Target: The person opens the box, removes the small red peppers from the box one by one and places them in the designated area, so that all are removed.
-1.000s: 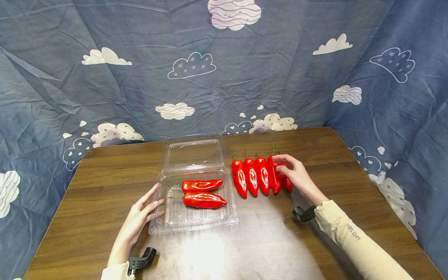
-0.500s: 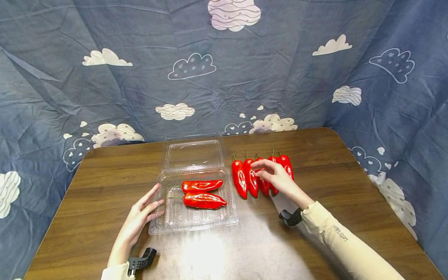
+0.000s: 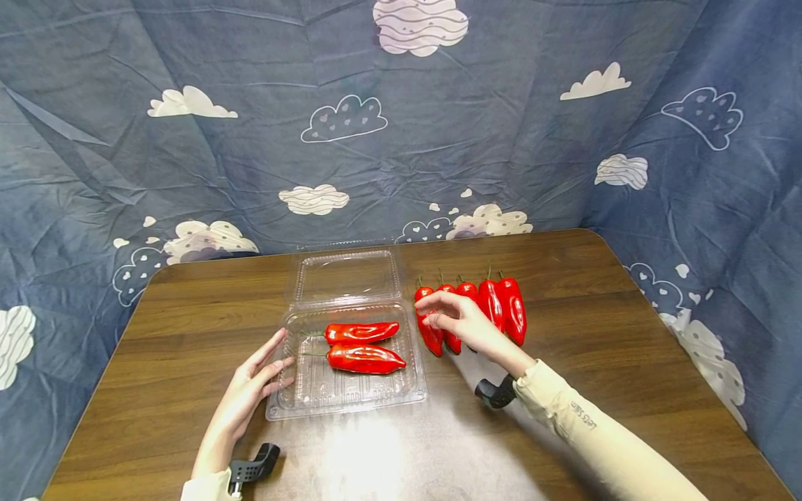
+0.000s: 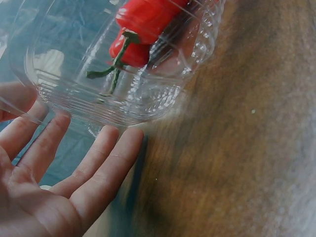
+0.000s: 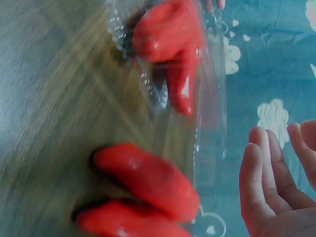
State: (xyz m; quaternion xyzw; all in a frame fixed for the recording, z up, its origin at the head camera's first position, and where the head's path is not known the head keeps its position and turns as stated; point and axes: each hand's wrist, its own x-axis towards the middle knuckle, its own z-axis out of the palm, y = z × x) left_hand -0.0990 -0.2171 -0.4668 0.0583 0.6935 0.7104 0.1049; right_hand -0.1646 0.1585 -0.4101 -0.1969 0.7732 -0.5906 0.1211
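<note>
A clear plastic clamshell container [image 3: 347, 409] lies with its lid [image 3: 347, 278] folded back. Inside are two glossy red peppers [image 3: 366, 359] with green stems pointing left. My left hand [image 3: 241, 393] is at the container's left side, its straight fingers [image 4: 111, 170] along the outer wall in the left wrist view. To the right of the container several red peppers [image 3: 514, 313] lie in a row, stems away from me. Over the row's left end hovers my right hand [image 3: 466, 323], nearest the leftmost pepper [image 3: 429, 337]. Nothing is between its spread thumb and fingers [image 5: 252, 173] in the right wrist view.
The brown wooden table [image 3: 156, 348] runs back to a blue curtain [image 3: 250, 160] with white clouds. Each wrist carries a black camera mount [image 3: 253, 465]. Bright glare lies on the table's front middle.
My right hand has moved left along the row, from the rightmost peppers to the leftmost one. The rightmost pepper now lies straight beside the others. My left hand has stayed in place.
</note>
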